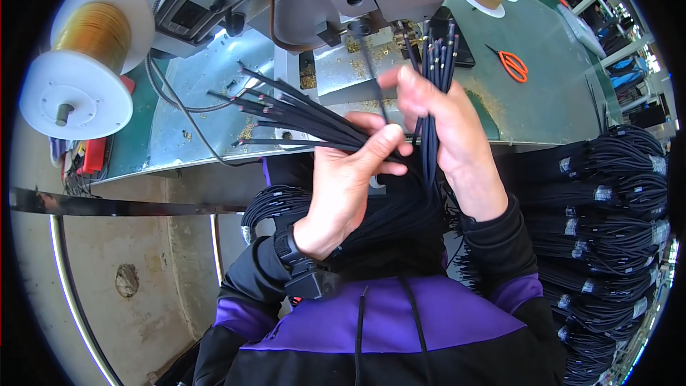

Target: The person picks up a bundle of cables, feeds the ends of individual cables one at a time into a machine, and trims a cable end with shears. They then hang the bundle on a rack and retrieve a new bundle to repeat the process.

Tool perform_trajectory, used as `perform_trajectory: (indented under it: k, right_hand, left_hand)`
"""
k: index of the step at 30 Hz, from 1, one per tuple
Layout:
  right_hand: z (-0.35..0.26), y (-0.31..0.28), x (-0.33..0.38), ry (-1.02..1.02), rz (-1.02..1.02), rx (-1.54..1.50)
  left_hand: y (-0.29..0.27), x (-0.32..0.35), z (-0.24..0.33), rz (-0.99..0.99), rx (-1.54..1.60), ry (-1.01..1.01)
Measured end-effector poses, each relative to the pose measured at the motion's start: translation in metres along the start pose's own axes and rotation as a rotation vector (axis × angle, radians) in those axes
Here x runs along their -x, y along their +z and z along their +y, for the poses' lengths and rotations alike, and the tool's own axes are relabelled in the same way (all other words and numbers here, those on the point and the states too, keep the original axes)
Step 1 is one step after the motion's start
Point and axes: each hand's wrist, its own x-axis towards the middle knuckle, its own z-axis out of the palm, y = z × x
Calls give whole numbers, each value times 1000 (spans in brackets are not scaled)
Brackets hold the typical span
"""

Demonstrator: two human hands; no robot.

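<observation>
Jacket (386,318) below, left cable bundle (307,109) points leftward, right bundle (437,64) forward

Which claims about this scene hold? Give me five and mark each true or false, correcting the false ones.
1. The left grip holds black cables. True.
2. The right grip is empty. False: the right grip holds black cables too.
3. Orange-handled scissors lie on the bench. True.
4. The large spool of yellow wire is on the right. False: the spool is on the left.
5. Cable bundles lie at the person's right. True.
</observation>
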Motion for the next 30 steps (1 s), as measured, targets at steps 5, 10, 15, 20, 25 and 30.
perform_trajectory:
  k: [5,10,15,20,25,30]
  right_hand:
    - [3,1,18,-71,58,55]
    - [2,-8,6,-22,77,-174]
    - [-1,-5,-13,143,38,-394]
    - [-3,-2,-6,55,154,-172]
    - [3,1,14,-70,36,137]
    - [6,-3,20,-159,103,162]
  left_hand:
    - [8,4,-2,-37,-45,-33]
    - [-1,5,-2,-15,46,7]
    - [-3,5,1,-69,94,115]
    - [2,3,-2,-39,141,102]
    - [0,2,-7,-81,1,-22]
    - [3,6,-4,-112,-106,-88]
